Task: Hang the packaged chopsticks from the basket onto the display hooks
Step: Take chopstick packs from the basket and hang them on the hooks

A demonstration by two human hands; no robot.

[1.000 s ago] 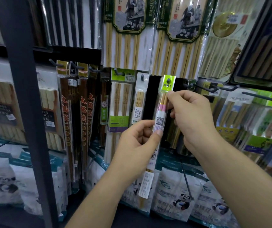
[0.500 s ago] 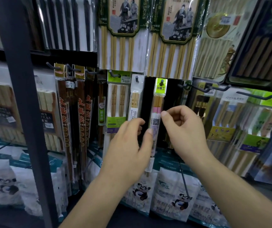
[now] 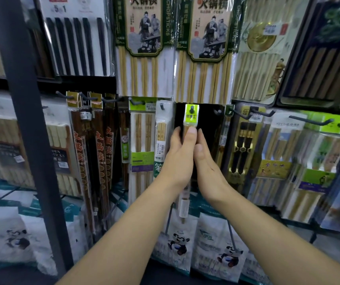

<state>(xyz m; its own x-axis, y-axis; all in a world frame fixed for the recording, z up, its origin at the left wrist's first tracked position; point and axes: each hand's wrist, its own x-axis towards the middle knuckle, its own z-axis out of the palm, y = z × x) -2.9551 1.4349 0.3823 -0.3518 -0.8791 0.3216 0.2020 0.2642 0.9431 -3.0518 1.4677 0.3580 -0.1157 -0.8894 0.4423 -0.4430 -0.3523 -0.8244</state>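
Observation:
A slim packaged pair of chopsticks (image 3: 191, 118) with a bright green header card hangs on a dark display hook (image 3: 192, 109) in the middle of the rack. Its lower end (image 3: 183, 208) shows below my wrists. My left hand (image 3: 180, 159) lies against the pack with straight fingers, the thumb flat on its front just under the green card. My right hand (image 3: 207, 163) rests beside it on the right with straight fingers touching the pack's edge. The basket is not in view.
Other chopstick packs hang on all sides: a narrow clear pack (image 3: 161, 132) just left, dark-stick packs (image 3: 244, 140) on the right, large bamboo sets (image 3: 204, 58) above. A black upright post (image 3: 31, 140) stands at the left. Panda-printed bags (image 3: 178, 243) hang below.
The pack's header slid back on the hook. Both hands rose to just under the green card, and their fingers went from pinching to lying straight against the pack.

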